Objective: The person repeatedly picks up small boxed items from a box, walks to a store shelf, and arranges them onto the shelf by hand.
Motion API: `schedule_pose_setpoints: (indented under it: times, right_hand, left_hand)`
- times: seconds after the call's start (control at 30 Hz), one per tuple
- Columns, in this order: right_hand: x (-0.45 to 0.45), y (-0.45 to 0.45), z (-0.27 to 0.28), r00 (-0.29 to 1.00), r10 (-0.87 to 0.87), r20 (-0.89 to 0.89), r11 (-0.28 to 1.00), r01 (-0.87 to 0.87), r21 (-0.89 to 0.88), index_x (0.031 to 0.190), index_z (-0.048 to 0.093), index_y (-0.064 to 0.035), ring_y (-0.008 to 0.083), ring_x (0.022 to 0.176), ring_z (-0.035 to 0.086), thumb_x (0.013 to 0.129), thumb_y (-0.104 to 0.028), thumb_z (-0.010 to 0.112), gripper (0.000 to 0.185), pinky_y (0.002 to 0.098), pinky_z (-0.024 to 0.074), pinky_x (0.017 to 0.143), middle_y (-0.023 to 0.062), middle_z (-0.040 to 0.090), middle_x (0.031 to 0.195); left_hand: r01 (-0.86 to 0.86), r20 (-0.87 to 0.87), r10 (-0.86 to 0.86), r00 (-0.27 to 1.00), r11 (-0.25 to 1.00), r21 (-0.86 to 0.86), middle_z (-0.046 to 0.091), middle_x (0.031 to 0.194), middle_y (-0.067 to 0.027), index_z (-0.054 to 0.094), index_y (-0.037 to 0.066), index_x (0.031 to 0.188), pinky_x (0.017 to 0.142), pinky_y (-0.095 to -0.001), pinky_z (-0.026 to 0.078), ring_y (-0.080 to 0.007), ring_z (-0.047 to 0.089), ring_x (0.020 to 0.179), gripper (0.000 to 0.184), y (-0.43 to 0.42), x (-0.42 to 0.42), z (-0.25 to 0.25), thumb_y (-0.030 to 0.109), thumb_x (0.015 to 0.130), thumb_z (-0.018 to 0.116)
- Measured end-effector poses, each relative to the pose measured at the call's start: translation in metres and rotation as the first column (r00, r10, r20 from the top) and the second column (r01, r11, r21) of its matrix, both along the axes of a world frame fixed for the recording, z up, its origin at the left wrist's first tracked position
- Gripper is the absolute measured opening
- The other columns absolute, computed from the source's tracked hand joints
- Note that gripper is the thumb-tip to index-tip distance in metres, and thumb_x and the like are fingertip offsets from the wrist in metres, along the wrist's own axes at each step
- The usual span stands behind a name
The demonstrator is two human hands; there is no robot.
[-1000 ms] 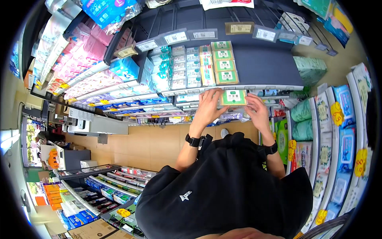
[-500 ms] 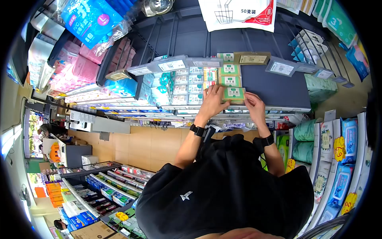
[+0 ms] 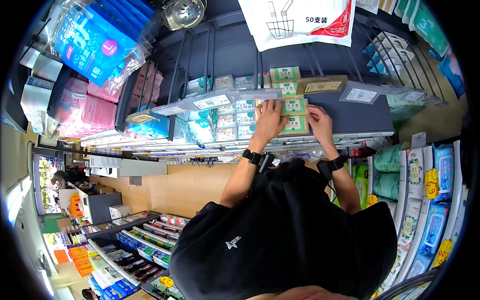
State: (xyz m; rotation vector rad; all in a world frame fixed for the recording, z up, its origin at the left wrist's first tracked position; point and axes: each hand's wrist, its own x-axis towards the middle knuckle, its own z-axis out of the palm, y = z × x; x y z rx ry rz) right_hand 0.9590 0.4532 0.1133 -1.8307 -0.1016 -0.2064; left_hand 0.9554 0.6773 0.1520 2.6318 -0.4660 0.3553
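1. Store aisle is surrounding the person; tan floor [image 3: 152, 180] is showing below, and someone in dark clothing [image 3: 72, 177] is bending at far left.
2. Dark shelf [image 3: 357, 117] is spanning the area ahead of the hands and carrying rows of small packs.
3. Green-and-white packets [image 3: 294, 125] are lying flat in a front-to-back column on this shelf; the front two are sitting between the hands, right by the shelf's front edge.
4. Left hand [image 3: 270, 121] is resting over the column's left side, fingers bent and slightly spread, thumb lying by the front packets' left edges.
5. Right hand [image 3: 320, 124] is meeting the right edges, fingers partly curled, thumb near the index finger.
6. Both hands are bracketing the packets; cannot tell how firmly either is gripping, or whether one packet is being held alone.
7. White-and-teal boxes [image 3: 245, 118] are standing in columns just left of the left hand.
8. Clear-sleeved price tags [image 3: 361, 94] are hanging above the shelf, partly covering the rear packs.
9. White bag with a red corner [image 3: 300, 22] is hanging higher up; blue glove pack [image 3: 90, 47] is hanging at upper left.
10. Blue wipe packs [image 3: 443, 167] are filling the side rack at right, near a yellow price sign [image 3: 431, 183].
11. Black bands [image 3: 252, 156] are circling both wrists.
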Motion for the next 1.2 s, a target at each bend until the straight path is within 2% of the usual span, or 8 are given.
schedule_pose_setpoints:
  times: [0.33, 0.57, 0.63, 0.73, 0.8, 0.9, 0.97, 1.2]
  right_hand:
    - [0.006, 0.006, 0.0, 0.999, 0.037, 0.022, 0.992, -0.034, -0.124, 0.122, 0.07, -0.0012, 0.0273, 0.107, 0.073, 0.093, -0.002, 0.071, 0.029, 0.0339, 0.0617, 0.088, 0.0114, 0.07, 0.129]
    - [0.002, 0.003, 0.006, 0.996, 0.085, 0.006, 0.988, -0.084, -0.132, 0.125, 0.069, -0.0038, 0.0296, 0.112, 0.07, 0.092, -0.003, 0.071, 0.033, 0.0354, 0.0605, 0.089, 0.0105, 0.067, 0.135]
    - [-0.003, 0.003, 0.012, 0.995, 0.093, 0.024, 0.988, -0.089, -0.129, 0.127, 0.068, -0.0047, 0.0299, 0.113, 0.07, 0.092, -0.004, 0.072, 0.035, 0.0357, 0.0602, 0.089, 0.0108, 0.067, 0.136]
    - [-0.017, 0.0, 0.032, 0.991, 0.129, 0.039, 0.983, -0.122, -0.134, 0.131, 0.067, -0.0053, 0.0276, 0.114, 0.069, 0.094, -0.005, 0.071, 0.038, 0.0352, 0.0592, 0.088, 0.0112, 0.067, 0.135]
    - [-0.032, -0.002, 0.054, 0.95, 0.307, -0.057, 0.951, -0.305, 0.045, 0.134, 0.065, -0.0045, 0.0236, 0.115, 0.067, 0.096, -0.006, 0.069, 0.039, 0.0341, 0.0571, 0.09, 0.0116, 0.067, 0.133]
    - [-0.053, -0.007, 0.064, 0.909, 0.417, -0.014, 0.901, -0.411, 0.139, 0.137, 0.063, -0.0031, 0.0205, 0.117, 0.065, 0.098, -0.006, 0.067, 0.04, 0.0329, 0.0548, 0.093, 0.0108, 0.066, 0.135]
    - [-0.066, -0.013, 0.072, 0.898, 0.439, -0.019, 0.885, -0.429, 0.184, 0.138, 0.063, -0.0024, 0.0201, 0.119, 0.064, 0.098, -0.005, 0.066, 0.04, 0.0326, 0.0538, 0.095, 0.0108, 0.066, 0.136]
    - [-0.117, -0.033, 0.09, 0.917, 0.399, -0.017, 0.886, -0.381, 0.266, 0.14, 0.059, 0.0013, 0.0185, 0.129, 0.058, 0.099, -0.004, 0.063, 0.042, 0.032, 0.0501, 0.1, 0.012, 0.063, 0.14]
  left_hand:
    - [-0.073, -0.026, 0.072, 0.997, 0.997, -0.031, 0.055, 0.142, -0.0128, 0.065, 0.006, 0.131, 0.11, -0.0559, 0.031, -0.0357, 0.048, 0.133, 0.048, 0.0, -0.006, -0.002, 0.023, 0.087, 0.076]
    - [-0.132, 0.001, 0.133, 0.991, 0.99, -0.046, 0.054, 0.144, -0.0129, 0.064, 0.006, 0.132, 0.11, -0.0569, 0.031, -0.0358, 0.048, 0.133, 0.047, -0.006, -0.012, -0.006, 0.022, 0.089, 0.075]
    - [-0.141, 0.043, 0.146, 0.988, 0.985, -0.104, 0.054, 0.145, -0.0132, 0.063, 0.006, 0.133, 0.11, -0.0559, 0.03, -0.0362, 0.048, 0.134, 0.047, -0.008, -0.02, 0.002, 0.023, 0.091, 0.074]
    - [-0.186, -0.02, 0.186, 0.982, 0.97, -0.158, 0.056, 0.143, -0.0127, 0.062, 0.006, 0.134, 0.111, -0.0545, 0.029, -0.0359, 0.048, 0.135, 0.046, -0.009, -0.038, 0.018, 0.025, 0.094, 0.073]
    - [-0.194, -0.045, 0.189, 0.981, 0.961, -0.199, 0.057, 0.142, -0.0123, 0.062, 0.007, 0.134, 0.111, -0.0537, 0.029, -0.0351, 0.049, 0.134, 0.044, -0.007, -0.047, 0.021, 0.026, 0.095, 0.072]
    - [-0.213, -0.072, 0.201, 0.977, 0.945, -0.25, 0.058, 0.141, -0.0114, 0.063, 0.007, 0.133, 0.112, -0.0519, 0.028, -0.0335, 0.05, 0.134, 0.041, -0.012, -0.068, 0.03, 0.027, 0.097, 0.07]
    - [-0.211, -0.082, 0.196, 0.977, 0.94, -0.269, 0.059, 0.142, -0.0102, 0.063, 0.009, 0.133, 0.113, -0.0481, 0.028, -0.0318, 0.051, 0.134, 0.039, -0.017, -0.079, 0.044, 0.026, 0.098, 0.07]
    - [-0.12, -0.108, 0.085, 0.991, 0.921, -0.371, 0.06, 0.14, -0.0107, 0.065, 0.007, 0.131, 0.112, -0.0465, 0.03, -0.0304, 0.054, 0.13, 0.039, -0.025, -0.121, 0.076, 0.025, 0.097, 0.071]
